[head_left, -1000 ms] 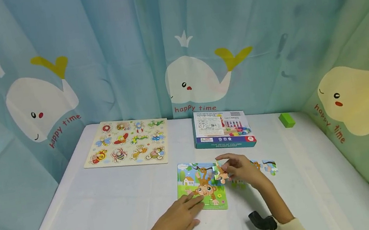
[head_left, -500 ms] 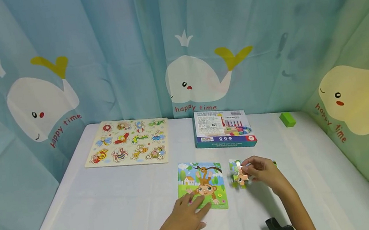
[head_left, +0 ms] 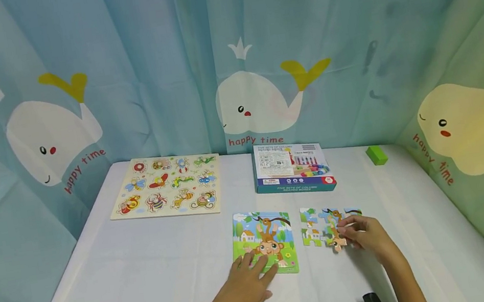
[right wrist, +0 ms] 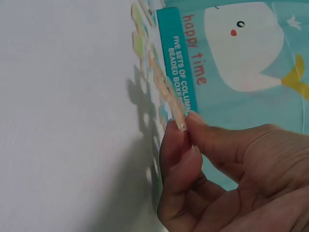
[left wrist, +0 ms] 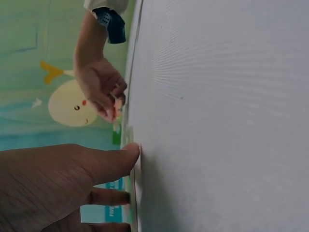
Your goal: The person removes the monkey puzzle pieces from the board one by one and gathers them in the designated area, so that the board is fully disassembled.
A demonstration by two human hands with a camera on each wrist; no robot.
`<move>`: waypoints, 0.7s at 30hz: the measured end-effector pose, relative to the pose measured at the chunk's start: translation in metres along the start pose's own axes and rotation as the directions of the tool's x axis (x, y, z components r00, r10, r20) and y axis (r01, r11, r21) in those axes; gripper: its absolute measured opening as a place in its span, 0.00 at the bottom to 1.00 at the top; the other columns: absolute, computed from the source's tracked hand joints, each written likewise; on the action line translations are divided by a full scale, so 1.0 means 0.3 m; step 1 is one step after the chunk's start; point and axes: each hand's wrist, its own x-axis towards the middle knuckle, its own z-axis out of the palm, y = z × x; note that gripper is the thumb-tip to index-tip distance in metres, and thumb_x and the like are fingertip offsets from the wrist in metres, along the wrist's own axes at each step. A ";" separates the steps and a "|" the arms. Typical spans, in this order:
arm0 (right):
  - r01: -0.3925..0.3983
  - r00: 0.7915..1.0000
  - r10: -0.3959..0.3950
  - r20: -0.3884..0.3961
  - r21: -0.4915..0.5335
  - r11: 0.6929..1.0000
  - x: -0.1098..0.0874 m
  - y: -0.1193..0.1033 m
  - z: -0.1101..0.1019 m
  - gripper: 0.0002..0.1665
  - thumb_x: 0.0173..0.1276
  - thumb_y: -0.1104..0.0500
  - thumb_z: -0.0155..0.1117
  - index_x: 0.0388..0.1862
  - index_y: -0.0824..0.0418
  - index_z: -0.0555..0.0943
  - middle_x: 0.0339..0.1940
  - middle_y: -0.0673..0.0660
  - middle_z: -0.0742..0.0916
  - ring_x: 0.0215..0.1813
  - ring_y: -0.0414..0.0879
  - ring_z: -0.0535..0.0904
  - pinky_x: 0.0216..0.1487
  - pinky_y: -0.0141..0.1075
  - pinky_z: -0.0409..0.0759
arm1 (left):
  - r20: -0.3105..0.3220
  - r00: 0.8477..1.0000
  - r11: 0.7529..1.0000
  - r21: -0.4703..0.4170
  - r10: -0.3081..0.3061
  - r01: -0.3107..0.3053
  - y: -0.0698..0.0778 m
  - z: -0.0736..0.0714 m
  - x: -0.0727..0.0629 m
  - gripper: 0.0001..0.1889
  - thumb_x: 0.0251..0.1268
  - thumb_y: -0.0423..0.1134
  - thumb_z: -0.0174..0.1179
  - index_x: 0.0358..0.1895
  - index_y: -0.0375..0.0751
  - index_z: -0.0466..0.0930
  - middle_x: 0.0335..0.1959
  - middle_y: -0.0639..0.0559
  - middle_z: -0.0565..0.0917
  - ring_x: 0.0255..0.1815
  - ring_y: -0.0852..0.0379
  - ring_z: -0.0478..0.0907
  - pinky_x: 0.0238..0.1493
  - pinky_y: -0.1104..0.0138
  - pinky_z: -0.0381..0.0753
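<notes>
My left hand [head_left: 246, 290] rests with spread fingers on the lower edge of a square monkey puzzle board [head_left: 265, 227] in the head view. The left wrist view shows that thumb [left wrist: 113, 163] at the board's edge. To the right, my right hand [head_left: 370, 237] pinches a jigsaw piece [head_left: 339, 245] with part of a monkey's face on it. This piece [right wrist: 169, 94] appears tilted above the table between thumb and fingertips in the right wrist view. Several loose jigsaw pieces [head_left: 311, 234] lie beside and behind it, some partly hidden by the right hand.
A wooden insect puzzle board [head_left: 165, 187] lies at the back left. Behind the monkey board sits a flat toy box [head_left: 293, 168]. A green block [head_left: 377, 156] stands at the back right, near the curtain [head_left: 156, 70] printed with whales.
My right hand has carried the pinched piece from the monkey board's right edge rightward, over the loose pieces, uncovering those on the left. The left hand has shifted slightly on the board.
</notes>
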 end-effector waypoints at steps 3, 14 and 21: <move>-0.029 0.999 0.028 -0.019 -0.016 0.999 0.004 0.011 -0.001 0.14 0.69 0.63 0.62 0.48 0.73 0.79 0.26 0.53 0.83 0.26 0.41 0.78 0.24 0.31 0.76 | 0.020 1.000 1.000 -0.009 -0.002 0.003 0.001 -0.003 0.006 0.28 0.66 0.58 0.57 0.69 0.60 0.69 0.67 0.56 0.70 0.70 0.45 0.66 0.64 0.49 0.73; -0.043 0.996 0.031 -0.078 -0.158 0.986 0.008 0.011 0.007 0.11 0.67 0.61 0.65 0.42 0.70 0.80 0.21 0.52 0.83 0.24 0.43 0.74 0.23 0.32 0.73 | 0.033 0.999 1.000 -0.023 -0.018 0.019 0.014 -0.028 0.021 0.27 0.65 0.57 0.59 0.66 0.57 0.73 0.64 0.54 0.72 0.68 0.41 0.69 0.60 0.47 0.76; -0.026 0.993 -0.003 -0.115 -0.252 0.967 0.011 0.023 0.019 0.08 0.66 0.62 0.65 0.39 0.67 0.81 0.19 0.52 0.81 0.22 0.43 0.72 0.21 0.33 0.71 | 0.055 0.998 0.999 0.001 -0.032 0.032 0.026 -0.029 0.021 0.28 0.66 0.57 0.59 0.68 0.56 0.71 0.66 0.53 0.72 0.69 0.41 0.68 0.60 0.48 0.76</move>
